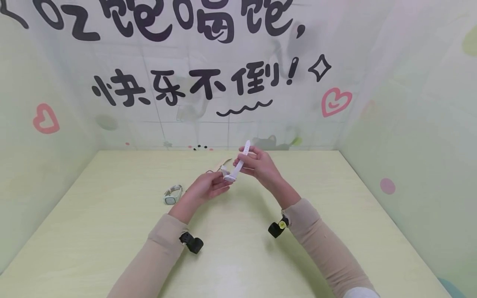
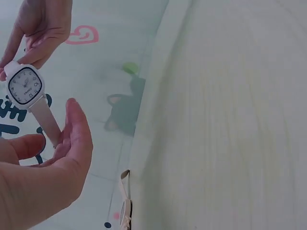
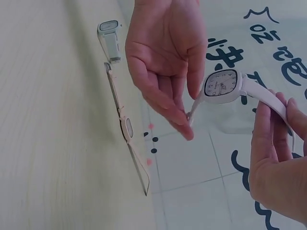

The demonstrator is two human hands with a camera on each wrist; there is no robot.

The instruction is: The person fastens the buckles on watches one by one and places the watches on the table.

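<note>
A white wristwatch (image 1: 230,178) with a rounded-square numbered dial is held above the table between both hands. My right hand (image 1: 262,167) pinches one half of its white strap, thumb against fingers, with the tip sticking out past them. At the other strap half is my left hand (image 1: 205,188), its curled fingers holding that end; the left wrist view shows the thumb apart from the dial. In the right wrist view the dial (image 3: 221,84) hangs between the hands, facing the camera.
A pale mint watch (image 1: 173,195) with its strap looped lies on the table (image 1: 231,256) left of my left hand. A pink watch (image 3: 126,127) lies stretched out near the back wall, partly hidden by the left hand in the head view. Printed walls (image 1: 208,132) enclose the table.
</note>
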